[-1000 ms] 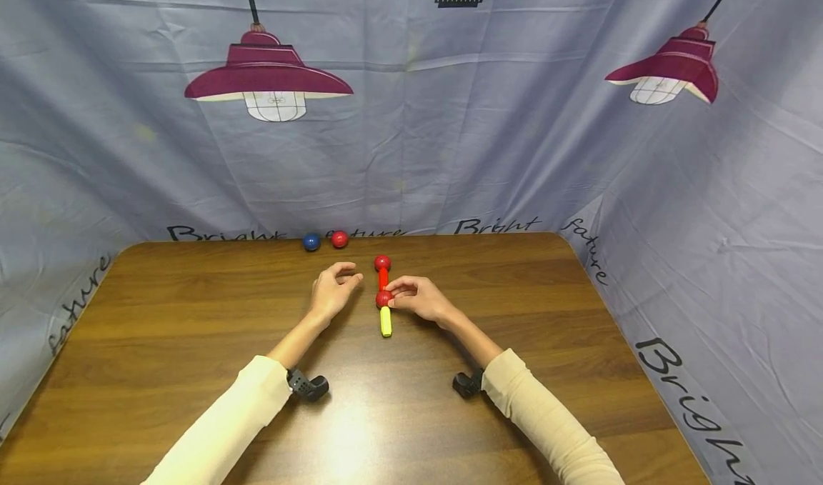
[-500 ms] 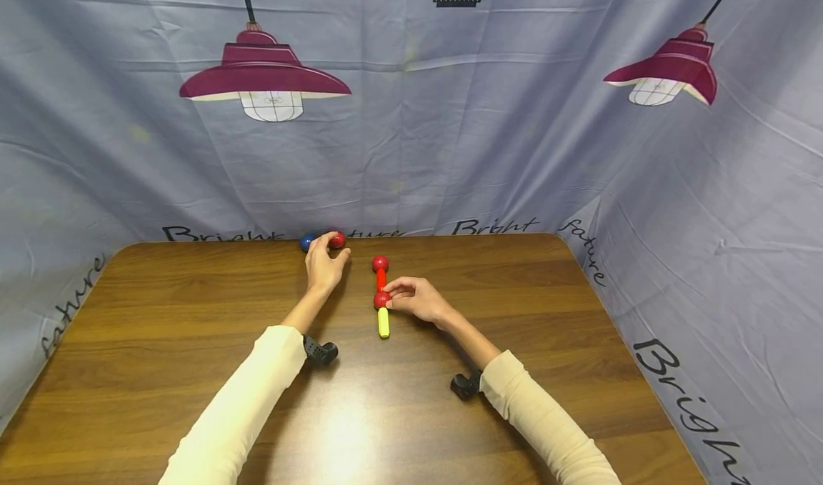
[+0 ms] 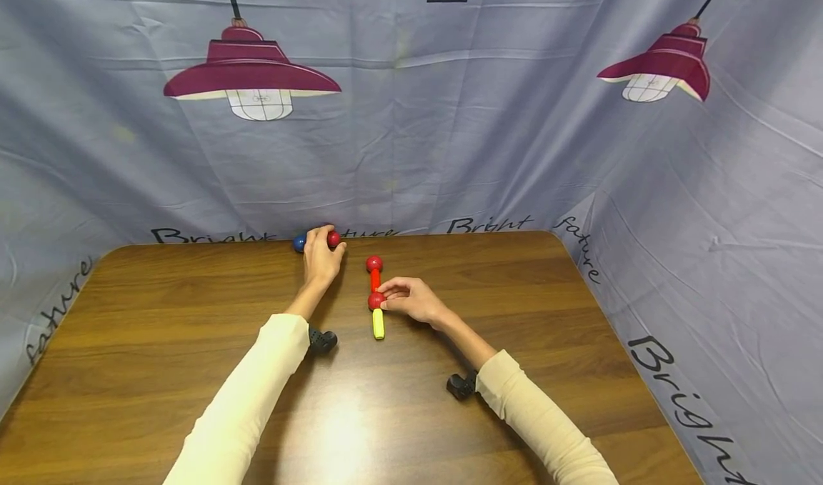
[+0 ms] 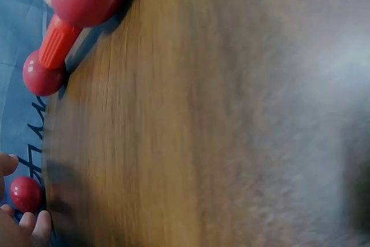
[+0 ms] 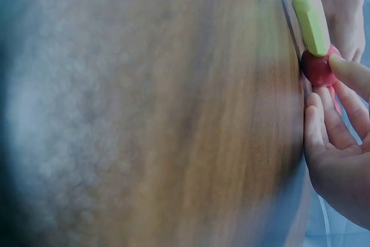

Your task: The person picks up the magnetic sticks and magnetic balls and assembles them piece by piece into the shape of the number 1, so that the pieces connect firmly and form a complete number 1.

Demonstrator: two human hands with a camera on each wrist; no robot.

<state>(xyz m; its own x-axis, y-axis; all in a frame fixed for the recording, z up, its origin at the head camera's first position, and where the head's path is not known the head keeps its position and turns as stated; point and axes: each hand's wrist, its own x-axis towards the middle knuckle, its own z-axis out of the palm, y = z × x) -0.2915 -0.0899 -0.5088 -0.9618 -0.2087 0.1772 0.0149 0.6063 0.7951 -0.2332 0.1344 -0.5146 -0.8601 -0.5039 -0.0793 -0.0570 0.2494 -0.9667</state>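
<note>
My left hand (image 3: 321, 258) reaches to the table's back edge, its fingers and thumb around a loose red ball (image 3: 333, 239). In the left wrist view the thumb stands a little apart from this ball (image 4: 26, 194), with the other fingertips right at its side. My right hand (image 3: 414, 299) pinches the middle red ball (image 5: 318, 69) of a joined piece between thumb and fingers. From that ball a short yellow rod (image 3: 378, 324) points toward me. On its far side a red rod (image 3: 375, 280) leads to another red ball (image 3: 374, 263).
A blue ball (image 3: 299, 243) lies just left of my left hand at the back edge. The wooden table (image 3: 514, 292) meets a grey-blue curtain (image 3: 411, 149) printed with lamps and lettering. Black wrist devices (image 3: 461, 386) sit on both wrists.
My left hand has moved left and back from beside the joined piece to the loose red ball. The right hand keeps its pinch on the middle red ball.
</note>
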